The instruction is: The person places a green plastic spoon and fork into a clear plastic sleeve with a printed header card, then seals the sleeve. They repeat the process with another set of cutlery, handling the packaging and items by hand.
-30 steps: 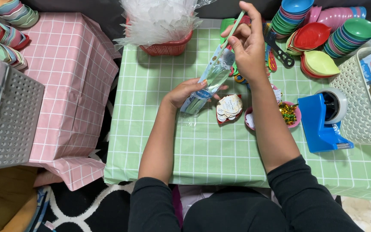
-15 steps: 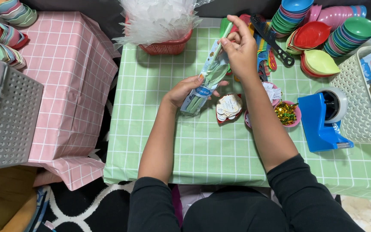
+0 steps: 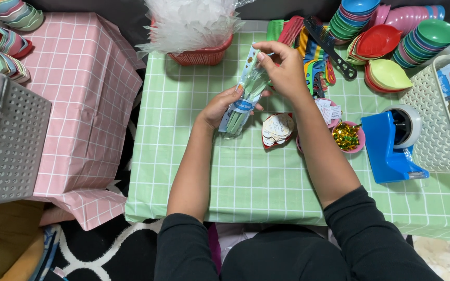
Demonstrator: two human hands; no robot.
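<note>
Left hand (image 3: 224, 105): fingers curled around the lower end of a clear plastic packet (image 3: 245, 93), which holds a green item and carries a blue label; the grip is closed on it. Right hand (image 3: 283, 70): fingertips pinched on the upper end of the same packet, near its punched hanging tab. Packet: held tilted between both hands above the green checked tablecloth (image 3: 256, 182), clear of the surface. Just below the hands: a red heart-shaped dish (image 3: 277, 129) of pale card cut-outs, resting on the cloth. Beside the right forearm: a pink bowl (image 3: 348, 137) of shiny gold and green pieces, and a second dish of small paper slips (image 3: 330, 111), partly hidden by the arm. Right of these: a blue tape dispenser (image 3: 389, 148) with a roll in place. Behind the right hand: a spread of coloured combs (image 3: 313, 44), one black. Far edge: a red basket (image 3: 204, 52) heaped with clear bags. Upper right: stacks of coloured plastic bowls (image 3: 391, 36). Far right: a white perforated tray (image 3: 436, 125). Left: a pink checked cloth (image 3: 74, 99) over a neighbouring surface and a grey perforated crate (image 3: 6, 140).
</note>
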